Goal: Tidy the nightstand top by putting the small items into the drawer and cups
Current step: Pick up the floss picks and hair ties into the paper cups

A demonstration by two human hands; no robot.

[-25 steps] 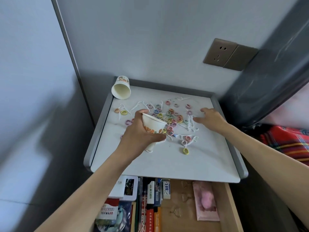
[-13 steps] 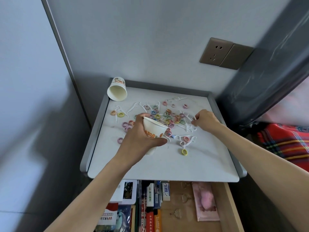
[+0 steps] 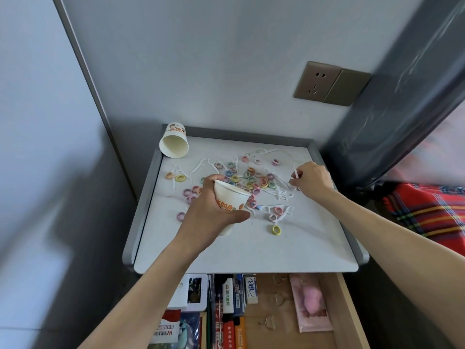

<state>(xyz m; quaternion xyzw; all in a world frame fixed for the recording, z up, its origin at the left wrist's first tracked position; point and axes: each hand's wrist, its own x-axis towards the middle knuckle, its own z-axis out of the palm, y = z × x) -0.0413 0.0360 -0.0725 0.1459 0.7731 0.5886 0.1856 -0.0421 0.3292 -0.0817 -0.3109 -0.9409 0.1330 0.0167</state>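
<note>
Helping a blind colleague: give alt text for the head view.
The left hand holds a paper cup above a nightstand top strewn with hair ties and floss picks; the right hand pinches one pick. A second cup lies tipped over, back left.

bronze wall socket in the upper right of the frame, touching a matching switch plate on its right. red plaid blanket at the right edge, below a dark grey film-wrapped panel. along the bottom, upright book spines, a white box and a pink packet.
</note>
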